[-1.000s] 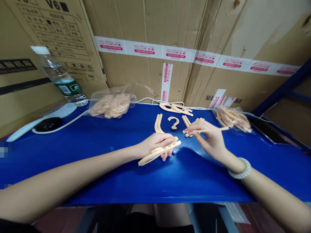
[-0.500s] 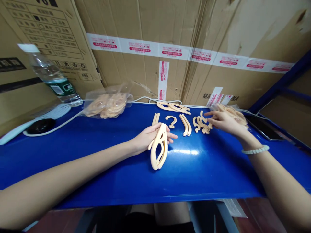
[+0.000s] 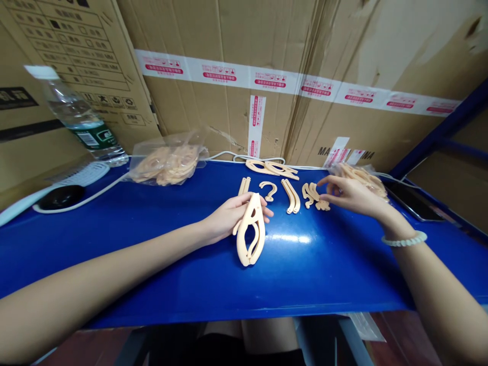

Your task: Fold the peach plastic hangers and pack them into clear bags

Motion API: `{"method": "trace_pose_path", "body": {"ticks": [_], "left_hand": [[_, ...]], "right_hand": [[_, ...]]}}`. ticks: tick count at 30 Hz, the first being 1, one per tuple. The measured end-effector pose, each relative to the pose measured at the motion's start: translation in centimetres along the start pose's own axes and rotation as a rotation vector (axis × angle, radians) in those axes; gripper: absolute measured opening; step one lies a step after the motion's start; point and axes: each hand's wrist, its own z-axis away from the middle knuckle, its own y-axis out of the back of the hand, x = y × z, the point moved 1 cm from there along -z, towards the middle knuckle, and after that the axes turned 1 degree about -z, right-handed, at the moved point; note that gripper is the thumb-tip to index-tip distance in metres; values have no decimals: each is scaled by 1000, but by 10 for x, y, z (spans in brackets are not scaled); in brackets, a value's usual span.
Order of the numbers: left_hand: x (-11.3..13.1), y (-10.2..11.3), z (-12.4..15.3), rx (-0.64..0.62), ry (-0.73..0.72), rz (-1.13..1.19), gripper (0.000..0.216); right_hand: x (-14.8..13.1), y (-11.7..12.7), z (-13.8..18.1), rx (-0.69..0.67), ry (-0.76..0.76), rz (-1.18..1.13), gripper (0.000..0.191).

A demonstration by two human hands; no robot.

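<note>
A cream plastic folding hanger [image 3: 261, 239], folded up, is gripped in my left hand [image 3: 232, 216] above the blue table. The fingers pass behind it, and its lower end points toward me. To the right, my right hand [image 3: 348, 193] reaches to a small pile of curved hanger pieces [image 3: 310, 193]. Its thumb and index finger are apart at the pile's edge, and the hand covers part of the pile. Between the hands lie a hanger hook [image 3: 271, 190] and a pair of curved hanger arms [image 3: 292, 195]. Two more hanger arms [image 3: 244, 185] lie behind my left hand.
Flat hanger parts [image 3: 272, 169] and a white cable [image 3: 224, 154] lie along the back by cardboard boxes [image 3: 213, 112]. Bags of parts stand left [image 3: 168, 165] and right [image 3: 362, 178]. A water bottle [image 3: 82, 117], black mouse [image 3: 63, 197], hairbrush [image 3: 82, 175] and phone [image 3: 414, 202] are around.
My right hand has drawn down and its fingers have curled in at the pile; the upright curved piece by its fingertip no longer shows. My left hand keeps its hold, with the hanger turned slightly.
</note>
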Motion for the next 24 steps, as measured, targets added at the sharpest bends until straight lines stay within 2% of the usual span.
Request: {"method": "trace_pose_path", "body": {"ticks": [3,6,9,12,20,24], "left_hand": [[0,0,0,8,-5,-7,10],[0,1,0,15,-11,-13,8],[0,2,-1,7,-16,-23,8],[-1,3,-1,-1,-19,-25,9],[-3,5,-1,-2,-26,-24,11],[-1,3,0,13,-25,-18,14]], "right_hand": [[-1,-4,4,-24,200,-13,52],[2,-15,3,-83,266,-13,43],[5,-25,0,-147,256,-17,35],[7,-28,-4,-132,219,-9,33],[27,-20,-11,-85,137,49,33],[32,-14,-11,-68,176,60,28]]}}
